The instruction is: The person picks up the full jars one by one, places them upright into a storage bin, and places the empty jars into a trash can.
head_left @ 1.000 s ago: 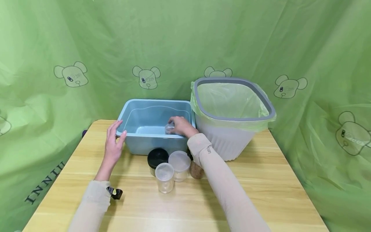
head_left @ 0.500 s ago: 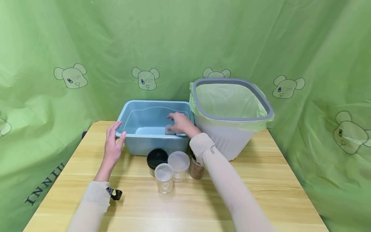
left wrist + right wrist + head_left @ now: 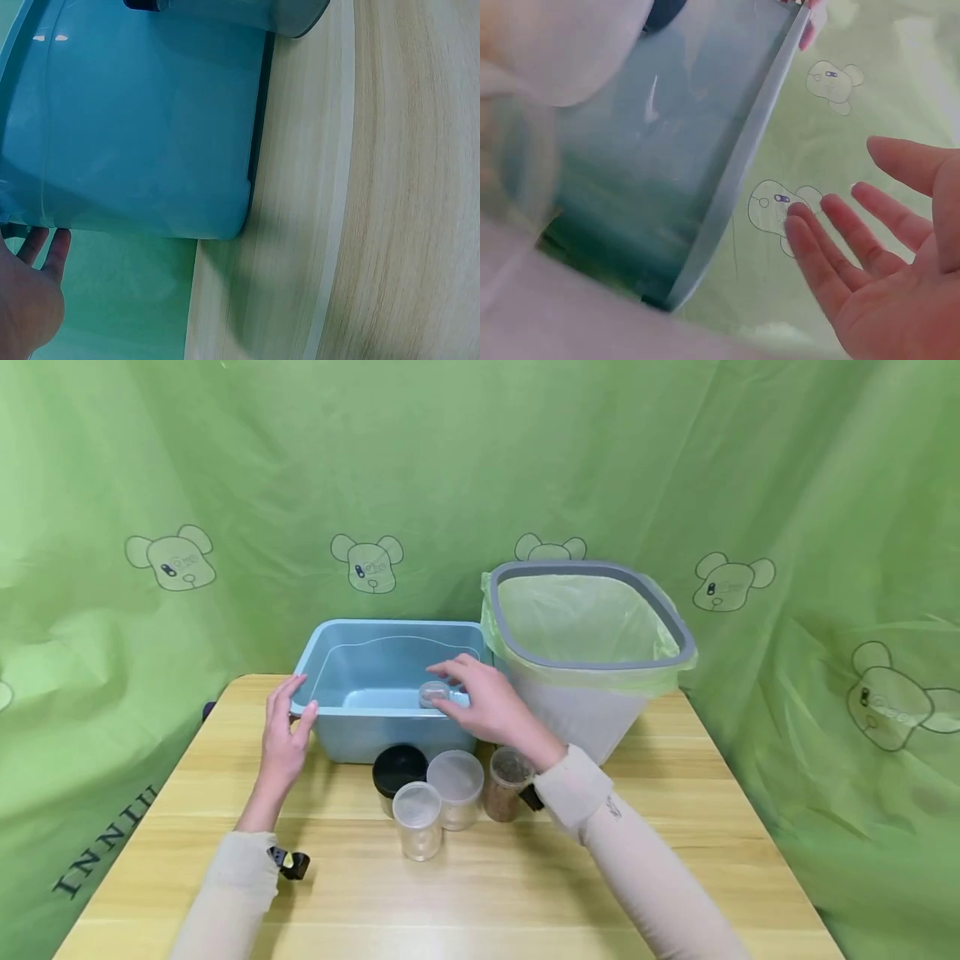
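My left hand rests its straight fingers against the left front corner of a light-blue plastic tub, thumb apart from the others. In the left wrist view its fingertips meet the tub's rim. The right hand is over the tub's right front edge, fingers spread and holding nothing; the right wrist view shows its open palm. Inside the tub, by its front wall, sits a small clear container. Before the tub stand a black-lidded jar, two clear lidded jars and a jar of brown contents.
Right of the tub stands a white ribbed trash bin with a grey rim and a green liner bag. A green curtain hangs behind the wooden table. The brown jar is close beside my right wrist.
My right hand has let go of the small clear container, leaving it in the tub, and has drawn back up and to the right. The left hand keeps its place at the rim.
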{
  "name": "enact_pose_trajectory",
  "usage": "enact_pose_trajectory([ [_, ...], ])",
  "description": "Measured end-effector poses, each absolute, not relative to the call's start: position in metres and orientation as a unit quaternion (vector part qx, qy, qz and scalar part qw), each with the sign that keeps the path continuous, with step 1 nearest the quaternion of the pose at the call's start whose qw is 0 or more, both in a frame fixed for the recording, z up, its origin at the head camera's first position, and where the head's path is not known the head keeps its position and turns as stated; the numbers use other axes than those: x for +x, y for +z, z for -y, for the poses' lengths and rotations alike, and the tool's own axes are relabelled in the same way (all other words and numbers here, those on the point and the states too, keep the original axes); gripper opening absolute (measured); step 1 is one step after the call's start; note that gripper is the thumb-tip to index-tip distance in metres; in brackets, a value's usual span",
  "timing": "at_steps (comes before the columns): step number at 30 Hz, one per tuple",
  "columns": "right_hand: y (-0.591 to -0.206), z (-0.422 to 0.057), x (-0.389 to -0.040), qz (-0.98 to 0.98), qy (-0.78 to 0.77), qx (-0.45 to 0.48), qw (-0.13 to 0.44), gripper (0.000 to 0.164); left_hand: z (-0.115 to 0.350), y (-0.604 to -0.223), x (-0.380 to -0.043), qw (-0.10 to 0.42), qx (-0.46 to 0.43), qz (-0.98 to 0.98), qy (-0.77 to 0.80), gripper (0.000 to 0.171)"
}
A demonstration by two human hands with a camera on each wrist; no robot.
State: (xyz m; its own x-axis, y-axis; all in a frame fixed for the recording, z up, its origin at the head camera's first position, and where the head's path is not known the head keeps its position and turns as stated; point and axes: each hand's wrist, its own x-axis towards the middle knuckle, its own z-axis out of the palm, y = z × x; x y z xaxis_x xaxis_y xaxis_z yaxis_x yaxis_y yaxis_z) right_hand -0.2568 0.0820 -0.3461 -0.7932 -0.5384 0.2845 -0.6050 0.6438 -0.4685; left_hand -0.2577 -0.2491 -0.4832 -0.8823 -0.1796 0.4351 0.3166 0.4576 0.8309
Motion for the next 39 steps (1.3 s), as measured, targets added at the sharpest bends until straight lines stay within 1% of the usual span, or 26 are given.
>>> enact_pose_trajectory([
  [3,-0.356,-0.100,-0.241,0.889,0.310,0.327,0.082,0.043,0.249,-0.483,-0.258,0.238,-0.043,0.819,-0.520,0.054],
  [9,-0.376,-0.140,-0.216,0.868,0.358,0.331,0.095,0.043,0.249,-0.483,-0.258,0.238,-0.043,0.819,-0.520,0.054],
  [15,-0.396,-0.172,-0.206,0.874,0.369,0.302,0.097,0.045,0.249,-0.482,-0.257,0.241,-0.043,0.820,-0.518,0.053],
  [19,-0.411,-0.186,-0.205,0.881,0.364,0.289,0.086,0.049,0.248,-0.482,-0.257,0.241,-0.040,0.822,-0.515,0.053],
  [25,-0.430,-0.193,-0.206,0.886,0.366,0.279,0.054,0.061,0.248,-0.482,-0.257,0.242,-0.044,0.822,-0.514,0.053],
  [30,-0.442,-0.191,-0.208,0.891,0.358,0.276,0.046,0.068,0.249,-0.483,-0.257,0.242,-0.042,0.822,-0.513,0.053],
  [34,-0.447,-0.188,-0.209,0.902,0.336,0.267,0.050,0.071,0.249,-0.484,-0.258,0.239,-0.041,0.822,-0.516,0.053],
  [39,-0.448,-0.186,-0.209,0.911,0.318,0.259,0.048,0.070,0.250,-0.485,-0.258,0.241,-0.044,0.819,-0.519,0.053],
])
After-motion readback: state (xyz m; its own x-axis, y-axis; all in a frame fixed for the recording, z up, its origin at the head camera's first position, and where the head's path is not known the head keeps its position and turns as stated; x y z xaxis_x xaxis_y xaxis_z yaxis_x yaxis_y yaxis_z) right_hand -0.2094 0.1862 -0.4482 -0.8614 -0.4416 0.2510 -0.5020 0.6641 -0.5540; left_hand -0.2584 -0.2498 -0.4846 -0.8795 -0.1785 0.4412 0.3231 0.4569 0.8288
